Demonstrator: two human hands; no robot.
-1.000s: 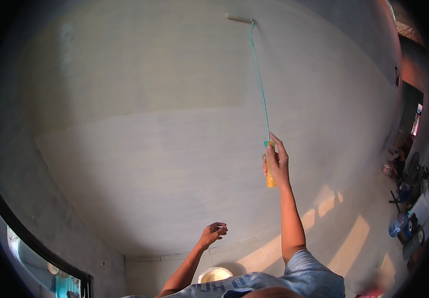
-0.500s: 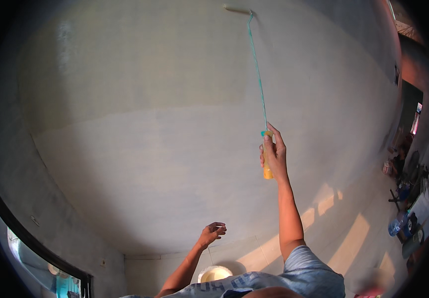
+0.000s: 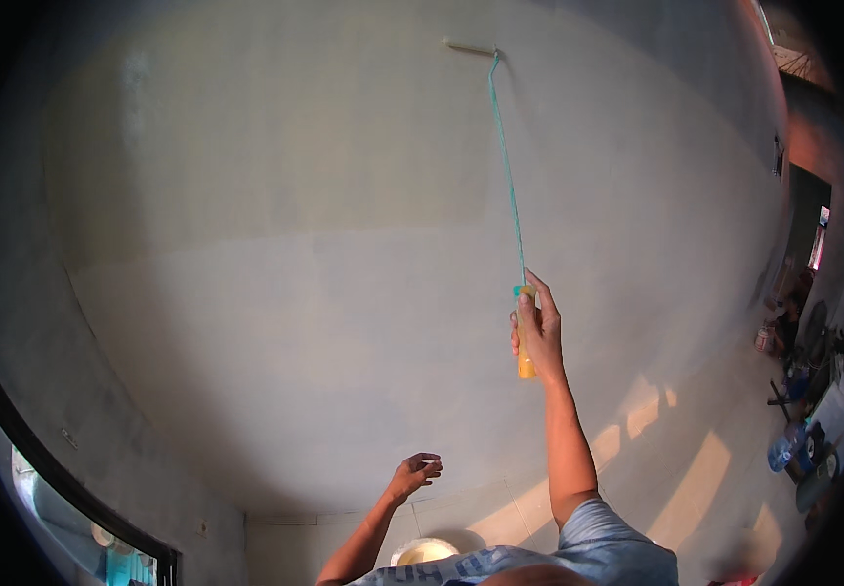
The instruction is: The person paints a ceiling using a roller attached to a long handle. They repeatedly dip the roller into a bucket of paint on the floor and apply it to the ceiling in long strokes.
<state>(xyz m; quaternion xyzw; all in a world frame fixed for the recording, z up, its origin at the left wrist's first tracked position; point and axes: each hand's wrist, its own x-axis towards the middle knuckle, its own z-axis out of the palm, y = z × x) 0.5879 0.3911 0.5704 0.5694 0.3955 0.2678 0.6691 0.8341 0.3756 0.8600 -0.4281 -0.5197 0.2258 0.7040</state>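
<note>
Right grip (image 3: 541, 330) is wrapped around the yellow handle (image 3: 527, 367) of a long paint roller (image 3: 510, 186), with one finger poking up beside the blue-green rod (image 3: 503, 137). The roller head (image 3: 471, 47) is way up high and looks to be against the big wall (image 3: 344, 332). It sits by the right side of a yellowish patch (image 3: 295, 146), which has a clear bottom edge. Plain wall spreads out on both sides of the rod and below the patch. On the left, the wall meets a side wall (image 3: 41, 352) at a bent corner line. Down low, it meets the tiled floor (image 3: 344, 537).

The left grip (image 3: 415, 477) is low down, fingers a bit curled and apart, with nothing seen in it. It is well away from the roller. Near it is a round tub (image 3: 398, 554), partly hidden by the shirt (image 3: 608, 542). What is deep in the tub is hard to see. The jumbled pile (image 3: 818, 435) at the far right is too dark and small to sort out.
</note>
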